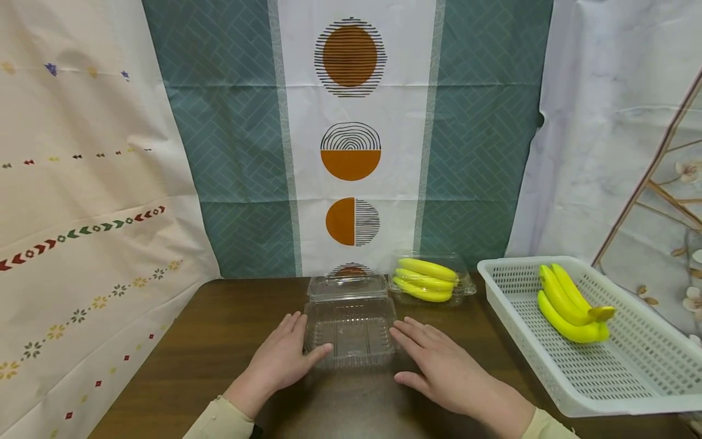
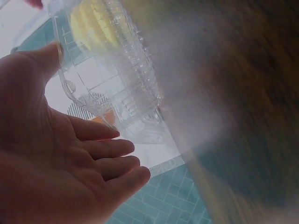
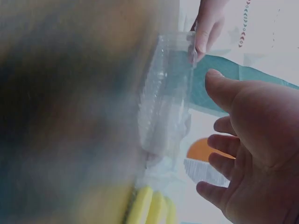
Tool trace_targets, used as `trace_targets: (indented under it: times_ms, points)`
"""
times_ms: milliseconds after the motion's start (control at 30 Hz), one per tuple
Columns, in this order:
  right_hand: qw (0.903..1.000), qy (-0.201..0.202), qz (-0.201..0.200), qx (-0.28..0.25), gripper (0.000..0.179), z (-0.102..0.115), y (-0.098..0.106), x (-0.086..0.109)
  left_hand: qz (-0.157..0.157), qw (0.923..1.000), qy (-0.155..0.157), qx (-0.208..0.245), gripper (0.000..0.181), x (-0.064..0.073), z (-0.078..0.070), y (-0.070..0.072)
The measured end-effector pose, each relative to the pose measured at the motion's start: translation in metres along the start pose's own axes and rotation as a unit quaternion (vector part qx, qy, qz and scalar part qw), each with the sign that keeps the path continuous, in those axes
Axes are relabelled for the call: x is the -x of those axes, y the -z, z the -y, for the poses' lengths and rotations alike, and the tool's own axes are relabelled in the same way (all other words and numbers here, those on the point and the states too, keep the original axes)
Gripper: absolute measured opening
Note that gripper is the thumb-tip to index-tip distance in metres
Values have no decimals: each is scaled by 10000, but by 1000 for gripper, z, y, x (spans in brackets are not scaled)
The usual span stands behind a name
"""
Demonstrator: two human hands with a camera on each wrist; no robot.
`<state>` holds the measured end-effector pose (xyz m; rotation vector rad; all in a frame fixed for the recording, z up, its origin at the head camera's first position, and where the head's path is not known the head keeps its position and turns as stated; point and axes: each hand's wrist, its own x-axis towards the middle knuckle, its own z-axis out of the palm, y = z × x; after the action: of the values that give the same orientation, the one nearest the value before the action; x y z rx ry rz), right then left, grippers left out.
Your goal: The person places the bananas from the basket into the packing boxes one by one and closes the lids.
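A clear plastic clamshell container (image 1: 351, 332) sits on the brown table with its lid (image 1: 348, 288) folded back toward the wall. My left hand (image 1: 285, 353) is at its left side, fingers extended and the thumb reaching over the front left of the rim. In the left wrist view the palm of the left hand (image 2: 70, 144) faces the clear wall, fingers straight. My right hand (image 1: 439, 366) is beside the container's right edge with fingers extended. Seen in the right wrist view, the right hand (image 3: 252, 144) is spread and holds nothing, with the container (image 3: 163, 102) to its left.
Behind and right of the open container stands another clear container (image 1: 463, 286) with bananas (image 1: 425, 280) inside. A white plastic basket (image 1: 526, 360) at the right holds another bunch of bananas (image 1: 573, 308). Patterned cloth (image 1: 236, 140) hangs along the table's back edge (image 1: 263, 279).
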<state>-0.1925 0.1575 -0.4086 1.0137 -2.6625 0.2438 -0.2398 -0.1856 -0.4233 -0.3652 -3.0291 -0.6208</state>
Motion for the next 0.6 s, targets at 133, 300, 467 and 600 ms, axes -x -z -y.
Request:
trace_targets:
  times_ms: [133,300,467,600]
  points:
    - [9995,4,-238,208,75,-8,11,0,15,10000,-26,-19,104,0,0,0]
    - [9978,-45,-473,459,76,-19,25,1,-4,10000,-44,-12,103,0,0,1]
    - [9955,-76,-663,671,77,-30,36,2,-16,10000,-30,-34,103,1,-1,1]
    - [9955,-168,-661,656,79,-38,46,3,-14,10000,-35,-46,103,1,-2,1]
